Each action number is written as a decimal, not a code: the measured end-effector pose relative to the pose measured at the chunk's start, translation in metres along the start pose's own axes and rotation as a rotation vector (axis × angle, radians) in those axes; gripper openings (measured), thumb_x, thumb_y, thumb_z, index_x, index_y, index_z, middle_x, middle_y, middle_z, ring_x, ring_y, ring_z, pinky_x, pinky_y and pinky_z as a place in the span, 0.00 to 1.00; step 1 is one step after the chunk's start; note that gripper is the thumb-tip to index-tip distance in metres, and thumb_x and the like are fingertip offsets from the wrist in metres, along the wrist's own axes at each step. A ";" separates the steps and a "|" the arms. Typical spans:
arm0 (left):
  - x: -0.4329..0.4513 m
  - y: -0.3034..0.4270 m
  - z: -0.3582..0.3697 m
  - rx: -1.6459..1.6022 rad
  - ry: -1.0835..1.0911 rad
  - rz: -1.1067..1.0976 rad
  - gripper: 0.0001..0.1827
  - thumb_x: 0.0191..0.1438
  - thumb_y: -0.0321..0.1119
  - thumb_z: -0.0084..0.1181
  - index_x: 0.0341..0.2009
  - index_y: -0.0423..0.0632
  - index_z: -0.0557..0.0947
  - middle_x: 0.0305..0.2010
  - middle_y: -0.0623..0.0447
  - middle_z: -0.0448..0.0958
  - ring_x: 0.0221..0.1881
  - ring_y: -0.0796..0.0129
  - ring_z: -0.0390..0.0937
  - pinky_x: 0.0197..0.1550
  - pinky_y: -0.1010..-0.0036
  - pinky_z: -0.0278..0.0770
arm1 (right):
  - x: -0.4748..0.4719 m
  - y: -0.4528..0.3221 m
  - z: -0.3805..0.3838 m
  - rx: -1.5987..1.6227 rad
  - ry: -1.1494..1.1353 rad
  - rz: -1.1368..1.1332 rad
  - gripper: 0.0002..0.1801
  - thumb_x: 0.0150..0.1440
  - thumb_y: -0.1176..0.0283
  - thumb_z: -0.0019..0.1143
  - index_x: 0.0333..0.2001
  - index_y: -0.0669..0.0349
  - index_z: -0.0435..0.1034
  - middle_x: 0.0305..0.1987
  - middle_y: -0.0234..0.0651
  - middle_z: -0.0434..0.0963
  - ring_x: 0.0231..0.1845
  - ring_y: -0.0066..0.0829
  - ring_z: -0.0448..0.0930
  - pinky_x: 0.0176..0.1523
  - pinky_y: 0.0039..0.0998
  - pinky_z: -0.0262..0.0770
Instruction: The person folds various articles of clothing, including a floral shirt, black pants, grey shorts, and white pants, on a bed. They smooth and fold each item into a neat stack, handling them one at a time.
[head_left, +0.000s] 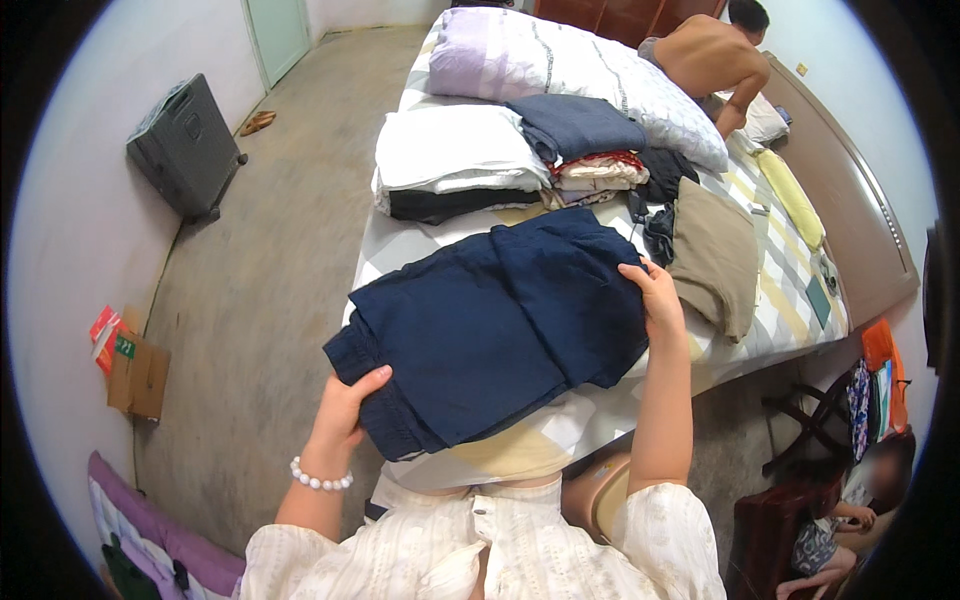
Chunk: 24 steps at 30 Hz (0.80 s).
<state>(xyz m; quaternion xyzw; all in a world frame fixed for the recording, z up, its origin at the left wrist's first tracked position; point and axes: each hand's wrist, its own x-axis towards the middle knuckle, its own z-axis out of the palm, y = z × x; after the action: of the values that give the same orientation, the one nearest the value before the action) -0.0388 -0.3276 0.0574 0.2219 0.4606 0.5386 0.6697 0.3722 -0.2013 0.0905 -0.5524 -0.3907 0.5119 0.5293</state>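
Note:
A dark navy garment (480, 330), apparently folded trousers with a ribbed or elastic band at the left end, spreads over the near edge of the bed (517, 457). My left hand (349, 401) grips the banded end, thumb on top and fingers hidden beneath. At the opposite end my right hand (656, 289) pinches the cloth's edge between thumb and fingers. Just beyond lie a folded white stack (457, 150) with black cloth under it and a folded dark blue-grey garment (577, 124) on patterned cloths. Right of my right hand is a khaki garment (716, 255).
A rolled lilac-and-white quilt (555, 64) lies across the bed's far part. One person (701, 60) leans over the bed by the headboard (832, 165); another (832, 532) sits at lower right. A grey suitcase (187, 142) and a cardboard box (139, 379) stand along the left wall.

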 end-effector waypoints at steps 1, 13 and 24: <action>-0.007 -0.004 -0.003 -0.024 0.016 -0.006 0.29 0.47 0.25 0.66 0.55 0.37 0.72 0.51 0.46 0.76 0.51 0.60 0.76 0.54 0.66 0.75 | -0.004 -0.005 0.009 0.115 -0.124 0.040 0.17 0.51 0.76 0.62 0.45 0.71 0.73 0.38 0.36 0.80 0.35 0.22 0.79 0.41 0.21 0.75; -0.015 -0.034 -0.028 -0.411 -0.050 -0.124 0.19 0.64 0.37 0.48 0.56 0.39 0.73 0.52 0.47 0.77 0.52 0.60 0.77 0.56 0.65 0.75 | -0.138 0.017 0.204 -0.674 -0.836 -0.385 0.29 0.49 0.66 0.66 0.55 0.60 0.69 0.31 0.39 0.76 0.30 0.39 0.78 0.36 0.34 0.75; -0.020 -0.042 -0.021 -0.231 0.030 0.012 0.25 0.57 0.27 0.55 0.59 0.39 0.67 0.54 0.47 0.74 0.54 0.62 0.74 0.56 0.67 0.73 | -0.150 0.064 0.234 -1.007 -0.315 -0.650 0.43 0.44 0.66 0.66 0.62 0.70 0.57 0.53 0.52 0.68 0.50 0.52 0.71 0.49 0.43 0.71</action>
<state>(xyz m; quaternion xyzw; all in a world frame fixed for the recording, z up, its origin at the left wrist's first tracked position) -0.0351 -0.3634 0.0215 0.1378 0.4041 0.5954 0.6806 0.1100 -0.3131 0.0699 -0.5048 -0.8061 0.1526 0.2686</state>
